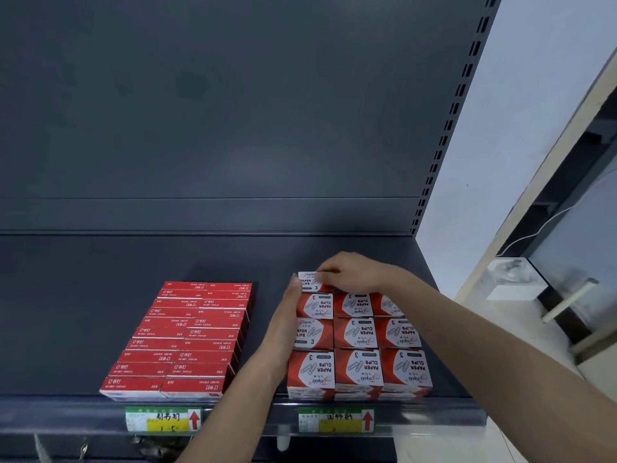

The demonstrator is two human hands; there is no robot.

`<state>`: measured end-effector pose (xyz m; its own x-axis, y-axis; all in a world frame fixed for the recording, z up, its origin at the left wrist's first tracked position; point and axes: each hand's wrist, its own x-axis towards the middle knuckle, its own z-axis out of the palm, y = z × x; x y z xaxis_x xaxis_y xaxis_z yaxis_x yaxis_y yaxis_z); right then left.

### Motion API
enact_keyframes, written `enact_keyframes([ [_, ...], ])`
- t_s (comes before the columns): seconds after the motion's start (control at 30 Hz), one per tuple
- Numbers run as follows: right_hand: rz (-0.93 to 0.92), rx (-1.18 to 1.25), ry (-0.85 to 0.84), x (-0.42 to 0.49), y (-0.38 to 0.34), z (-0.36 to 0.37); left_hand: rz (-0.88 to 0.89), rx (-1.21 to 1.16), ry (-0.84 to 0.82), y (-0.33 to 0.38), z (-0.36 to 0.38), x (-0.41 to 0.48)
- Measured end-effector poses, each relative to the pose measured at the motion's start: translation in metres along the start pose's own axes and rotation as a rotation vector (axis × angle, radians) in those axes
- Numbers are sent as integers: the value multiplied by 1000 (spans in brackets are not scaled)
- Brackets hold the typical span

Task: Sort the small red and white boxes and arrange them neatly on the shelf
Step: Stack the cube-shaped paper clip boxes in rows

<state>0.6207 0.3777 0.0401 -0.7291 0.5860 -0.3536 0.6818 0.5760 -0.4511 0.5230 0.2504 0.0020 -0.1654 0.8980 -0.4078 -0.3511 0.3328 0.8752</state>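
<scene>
right hand [350,272] has its fingers pinched on the back-left paper clip box [310,282] on the shelf [83,312], left hand [287,324] flat against the block's side, gripping nothing; probably light, stiff card, best held by opposite edges

left hand [283,324] flat, fingers pointing 12 o'clock, right hand [350,274] at its 1 o'clock, fingers curled, pinching
</scene>
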Motion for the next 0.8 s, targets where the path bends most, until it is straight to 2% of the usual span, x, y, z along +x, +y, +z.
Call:
enact_keyframes([
  [0.07, 6, -5, 104, -9, 5, -1, -5, -18, 18, 1, -1, -3],
  [0.1, 20, 52, 245, -19, 9, -3, -11, -45, 19, 0, -4, -1],
  [0.13, 65, 211, 445, -35, 14, -2, -10, -74, 5, -2, -7, 0],
  [0.2, 198, 711, 814, -69, 25, 11, 3, -103, -3, -4, -13, -2],
  [0.23, 277, 933, 854, -84, 29, 21, 13, -108, -7, -5, -14, -3],
  [0.33, 381, 1370, 585, -110, 31, 56, 1, -122, -14, -4, -8, -11],
  [0.4, 393, 1398, 476, -113, 28, 68, -20, -138, -8, -4, -1, -16],
  [0.63, 341, 1419, 500, -106, 30, 86, -30, -111, 57, -7, 7, -16],
  [0.8, 355, 1387, 539, -104, 30, 88, -13, -88, 37, -7, 8, -20],
])
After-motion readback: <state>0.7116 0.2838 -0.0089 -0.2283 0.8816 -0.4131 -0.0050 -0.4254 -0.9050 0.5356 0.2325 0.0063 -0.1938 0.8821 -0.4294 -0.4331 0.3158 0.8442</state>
